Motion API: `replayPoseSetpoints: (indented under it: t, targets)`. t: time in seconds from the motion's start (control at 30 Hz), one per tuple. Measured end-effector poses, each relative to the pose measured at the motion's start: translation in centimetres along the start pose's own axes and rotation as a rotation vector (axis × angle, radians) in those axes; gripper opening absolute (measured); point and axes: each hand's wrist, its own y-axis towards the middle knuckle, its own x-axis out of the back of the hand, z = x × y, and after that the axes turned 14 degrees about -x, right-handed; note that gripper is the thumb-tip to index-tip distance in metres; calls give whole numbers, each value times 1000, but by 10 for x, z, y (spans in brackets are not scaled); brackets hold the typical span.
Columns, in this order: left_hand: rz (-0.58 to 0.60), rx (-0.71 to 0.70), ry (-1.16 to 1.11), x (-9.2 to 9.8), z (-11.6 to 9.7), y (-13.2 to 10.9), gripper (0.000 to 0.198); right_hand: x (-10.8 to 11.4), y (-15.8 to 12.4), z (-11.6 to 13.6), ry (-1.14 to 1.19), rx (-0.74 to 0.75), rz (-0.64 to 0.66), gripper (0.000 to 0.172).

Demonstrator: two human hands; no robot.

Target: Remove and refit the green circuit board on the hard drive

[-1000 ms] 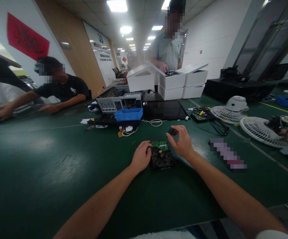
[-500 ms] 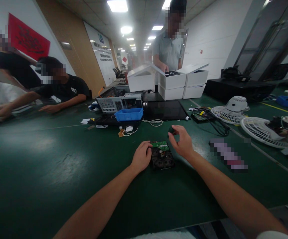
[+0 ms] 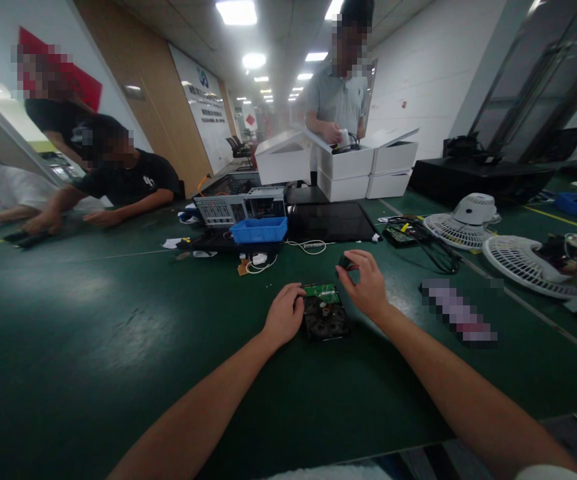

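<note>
A hard drive lies on the green tabletop, its dark underside and green circuit board facing up. My left hand is closed on its left edge, fingertips by the board end. Raised just beyond the drive's upper right corner, my right hand pinches a small dark object between thumb and fingers. That object is too small and dark to name, and it is apart from the drive.
Beyond the drive stand a blue bin, an open computer case and a flat black panel. White boxes sit farther back, near a standing person. Fan parts and cables lie to the right. People work at left.
My hands and the hard drive stay nearly still. At far left, a standing person has shifted right. The person behind the boxes has lifted a white item from one.
</note>
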Motion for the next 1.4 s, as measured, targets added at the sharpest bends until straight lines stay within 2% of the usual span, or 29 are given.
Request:
replayPoseSetpoints:
  t: [0.3,0.8,1.03,1.4]
  targets:
    - [-11,-20,-1,-1,1,-1,24,0,-3,-1,26,-10,53,43]
    - [-6,-13,8,-2,2,0,24,3,0,3,-53,18,47,39]
    - [-3,-10,2,0,1,0,23,2,1,2,-55,-1,15,42]
    - [-10,-9,1,-2,1,0,24,-5,-6,-3,21,-38,73,48]
